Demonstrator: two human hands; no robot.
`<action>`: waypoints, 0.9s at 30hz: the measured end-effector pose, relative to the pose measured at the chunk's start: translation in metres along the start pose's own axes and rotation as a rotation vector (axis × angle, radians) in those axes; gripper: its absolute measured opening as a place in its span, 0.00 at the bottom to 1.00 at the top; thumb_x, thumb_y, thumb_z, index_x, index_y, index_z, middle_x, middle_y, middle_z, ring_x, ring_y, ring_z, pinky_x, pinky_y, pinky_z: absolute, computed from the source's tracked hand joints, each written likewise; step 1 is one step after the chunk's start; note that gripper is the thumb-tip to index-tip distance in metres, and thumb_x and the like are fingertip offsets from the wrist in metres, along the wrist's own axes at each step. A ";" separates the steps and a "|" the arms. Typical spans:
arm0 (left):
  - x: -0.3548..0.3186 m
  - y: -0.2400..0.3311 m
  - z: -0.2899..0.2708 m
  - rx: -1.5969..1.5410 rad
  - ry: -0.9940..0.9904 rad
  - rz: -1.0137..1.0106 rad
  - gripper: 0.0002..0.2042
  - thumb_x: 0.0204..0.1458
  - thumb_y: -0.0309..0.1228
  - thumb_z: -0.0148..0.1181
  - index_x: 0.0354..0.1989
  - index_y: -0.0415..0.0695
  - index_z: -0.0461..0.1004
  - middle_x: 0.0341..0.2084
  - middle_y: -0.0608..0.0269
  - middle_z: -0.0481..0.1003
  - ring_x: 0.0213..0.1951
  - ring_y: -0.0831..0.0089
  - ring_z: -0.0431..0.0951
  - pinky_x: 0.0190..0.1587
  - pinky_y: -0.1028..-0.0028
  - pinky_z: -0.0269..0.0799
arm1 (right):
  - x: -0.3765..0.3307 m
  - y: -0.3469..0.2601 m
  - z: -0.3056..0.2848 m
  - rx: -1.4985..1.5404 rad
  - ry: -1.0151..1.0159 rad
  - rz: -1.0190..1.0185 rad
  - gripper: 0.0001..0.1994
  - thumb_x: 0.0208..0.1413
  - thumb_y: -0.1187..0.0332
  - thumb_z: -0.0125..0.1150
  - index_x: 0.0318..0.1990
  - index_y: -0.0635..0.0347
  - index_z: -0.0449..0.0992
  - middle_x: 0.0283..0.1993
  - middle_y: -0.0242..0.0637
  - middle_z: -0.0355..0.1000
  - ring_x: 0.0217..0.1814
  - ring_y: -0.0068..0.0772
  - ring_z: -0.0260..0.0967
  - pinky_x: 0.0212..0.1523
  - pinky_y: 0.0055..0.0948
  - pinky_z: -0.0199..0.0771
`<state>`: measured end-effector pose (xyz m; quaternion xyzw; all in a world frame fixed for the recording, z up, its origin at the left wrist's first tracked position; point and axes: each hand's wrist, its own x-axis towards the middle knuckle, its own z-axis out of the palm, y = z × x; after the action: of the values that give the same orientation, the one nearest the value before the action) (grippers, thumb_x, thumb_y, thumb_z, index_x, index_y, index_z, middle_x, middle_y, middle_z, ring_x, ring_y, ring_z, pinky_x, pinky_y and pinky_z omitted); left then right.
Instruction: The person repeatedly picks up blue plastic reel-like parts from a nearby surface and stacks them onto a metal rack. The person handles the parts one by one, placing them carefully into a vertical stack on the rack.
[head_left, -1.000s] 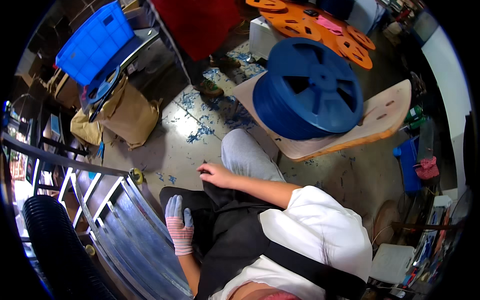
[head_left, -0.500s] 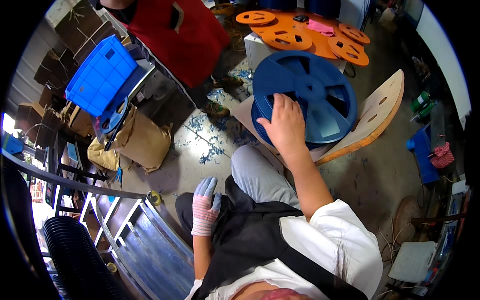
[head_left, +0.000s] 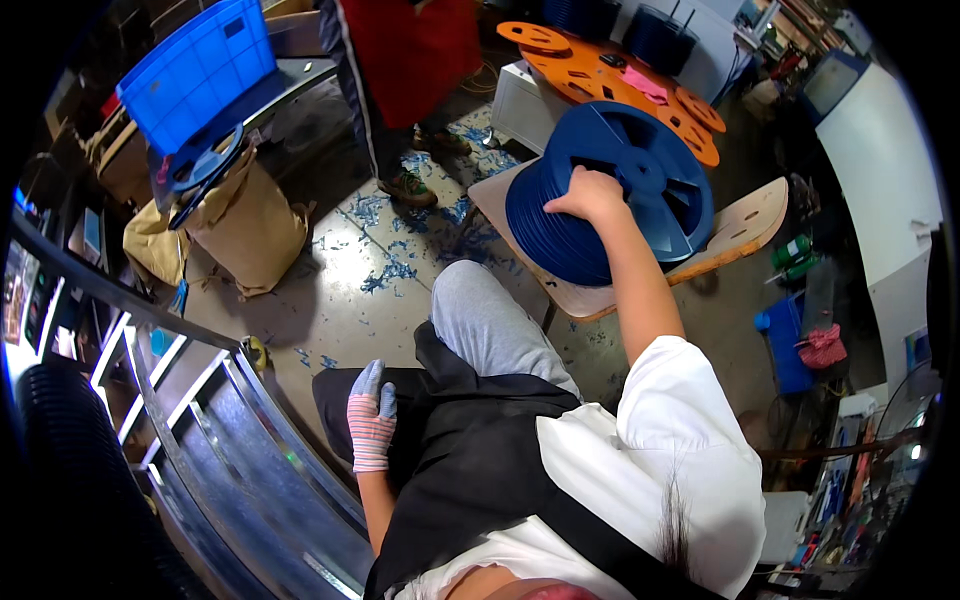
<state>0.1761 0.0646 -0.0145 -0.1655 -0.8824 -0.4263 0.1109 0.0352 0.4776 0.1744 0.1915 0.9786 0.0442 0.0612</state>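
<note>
A thick stack of blue plastic reel discs (head_left: 548,228) leans on a wooden chair (head_left: 748,225) ahead of me. The top disc (head_left: 655,178) has a hub with spokes and wide cut-outs. My bare right hand (head_left: 592,196) grips its near-left rim: the thumb presses on the outer edge, while the fingertips curl into a cut-out and are partly hidden. In a striped glove with grey-blue fingertips, my left hand (head_left: 371,420) rests by my left thigh, fingers stretched out and holding nothing.
Orange discs (head_left: 570,72) cover a white cabinet (head_left: 525,110) beyond the chair. A person in a red apron (head_left: 415,55) stands at far left, near a blue crate (head_left: 200,75) and a brown sack (head_left: 250,225). Blue scraps (head_left: 390,272) litter the floor. A metal rack (head_left: 260,450) stands at left.
My view has shifted. The disc stack now shows its ribbed side and leans more, and my right hand has drawn back from the disc's face to its rim.
</note>
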 end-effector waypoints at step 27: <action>-0.040 -0.029 -0.012 -0.107 -0.001 -0.037 0.16 0.53 0.30 0.53 0.51 0.40 0.70 0.45 0.47 0.73 0.47 0.50 0.73 0.51 0.62 0.68 | -0.029 0.008 0.033 0.239 0.294 -0.057 0.27 0.48 0.64 0.60 0.53 0.68 0.57 0.38 0.61 0.72 0.42 0.59 0.72 0.44 0.47 0.73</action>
<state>0.2019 0.0304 -0.0415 -0.1550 -0.8613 -0.4748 0.0932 0.0696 0.4760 0.1453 0.1612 0.9803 -0.0469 -0.1042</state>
